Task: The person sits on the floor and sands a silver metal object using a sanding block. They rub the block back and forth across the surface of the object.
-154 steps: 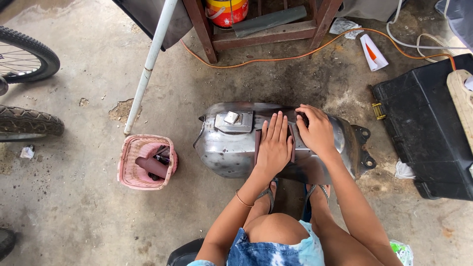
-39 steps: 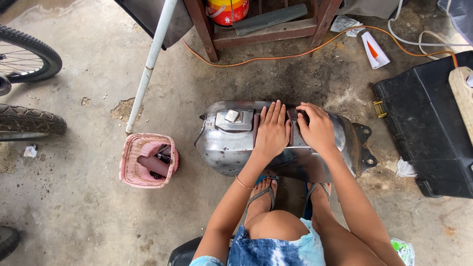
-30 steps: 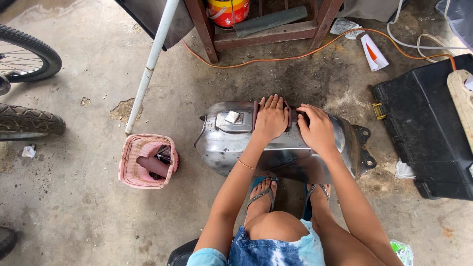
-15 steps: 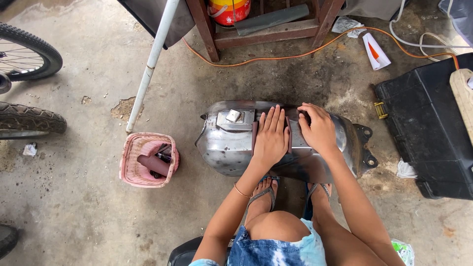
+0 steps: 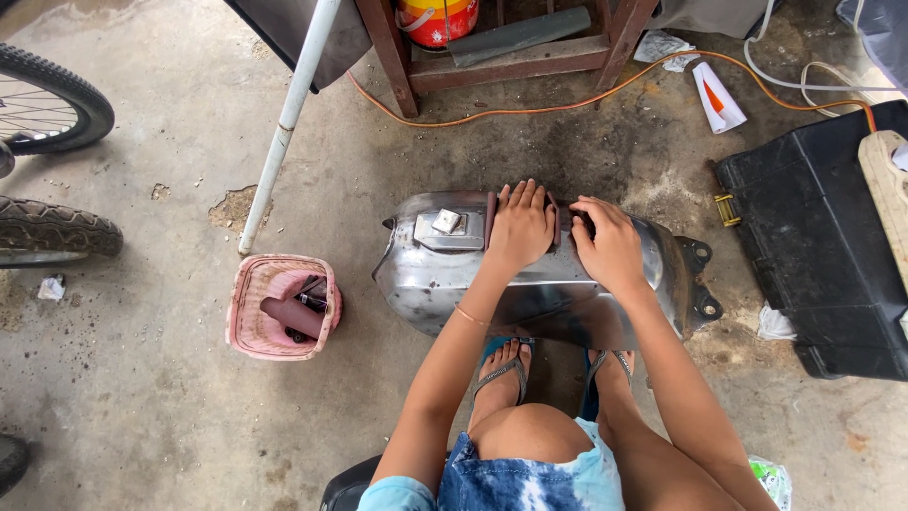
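Stained concrete floor (image 5: 142, 397) of a workshop, seen from above. At centre lies a bare-metal motorcycle fuel tank (image 5: 454, 274), just in front of the person's sandalled feet. Left hand (image 5: 520, 227), fingers flat and close together, presses a reddish-brown sheet of sandpaper (image 5: 490, 220) onto the tank's top. Right hand (image 5: 607, 244), fingers curled, grips the tank beside it. Nearby: pink basket (image 5: 248, 326), white pole (image 5: 288, 114), black case (image 5: 813, 265), orange cable (image 5: 567, 99).
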